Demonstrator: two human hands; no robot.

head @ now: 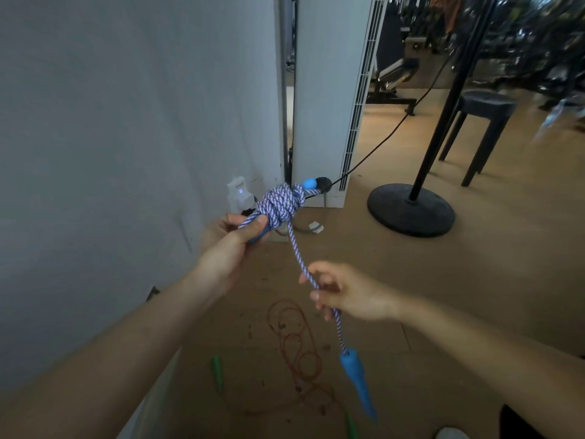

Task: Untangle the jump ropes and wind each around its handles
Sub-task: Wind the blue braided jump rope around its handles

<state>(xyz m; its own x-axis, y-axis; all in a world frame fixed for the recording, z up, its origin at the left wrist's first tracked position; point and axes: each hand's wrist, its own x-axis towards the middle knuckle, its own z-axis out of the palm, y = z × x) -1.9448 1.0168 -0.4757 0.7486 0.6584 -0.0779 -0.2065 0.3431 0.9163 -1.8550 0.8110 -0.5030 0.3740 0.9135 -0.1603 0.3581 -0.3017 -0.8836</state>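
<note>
My left hand (234,239) is clenched round one blue handle (308,184), thumb pressed over the first turns. My right hand (345,293) pinches the rope (296,248) lower down, between thumb and curled fingers. Above the left fist sits the coil (280,204), thick and bunched near the handle's far end, held close to the wall (126,122). A short straight run leads from it down to my right hand, and below that the second handle (357,381) hangs free.

What worries me is the coil. It looks piled on itself, not laid side by side, so if I let the tension drop, the outer turns could slide off the tip and spill. I also judge that the tail is short, and the hanging handle's weight would pull the last turns loose unless it is tucked or pinned.

On the floor (443,280) under my arms, the red rope (297,345) lies in loose loops by its green handles (217,373), not yet wound. A swinging blue handle dipped too low could snag it.
</note>
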